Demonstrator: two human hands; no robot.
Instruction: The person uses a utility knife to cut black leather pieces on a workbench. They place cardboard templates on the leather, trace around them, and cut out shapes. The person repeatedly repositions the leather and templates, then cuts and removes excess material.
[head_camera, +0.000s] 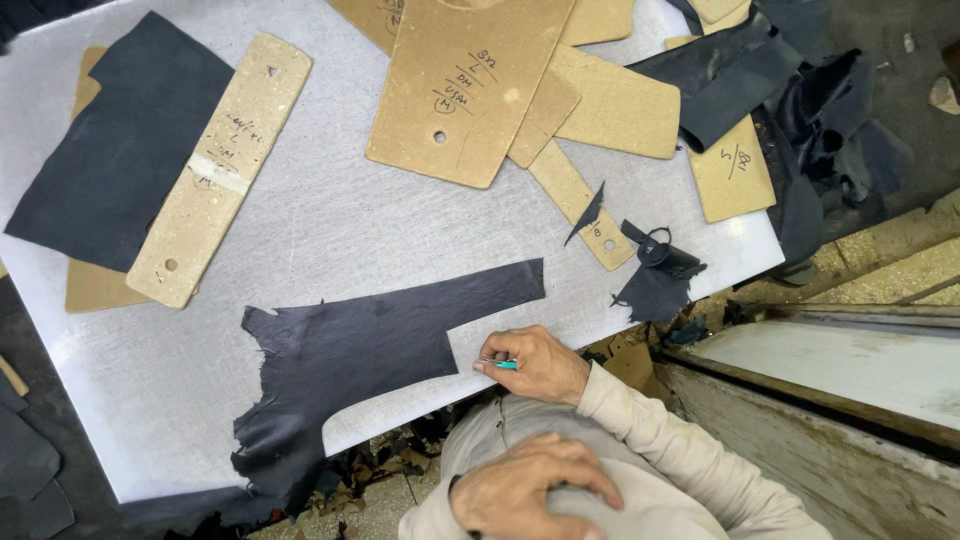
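My right hand (537, 362) rests at the near edge of the white cutting board (340, 225) and grips a small tool with a teal handle (504, 365). Its tip points at the right edge of a ragged dark leather piece (370, 350) that lies flat on the board. My left hand (528, 490) lies lower down on my beige-clad knee, fingers spread, holding nothing.
A long cardboard template (220, 170) lies over a dark leather sheet (115, 150) at the far left. Several more cardboard templates (465, 85) overlap at the top. Small dark scraps (655, 275) sit near the board's right edge, and offcuts (385, 460) litter the floor below.
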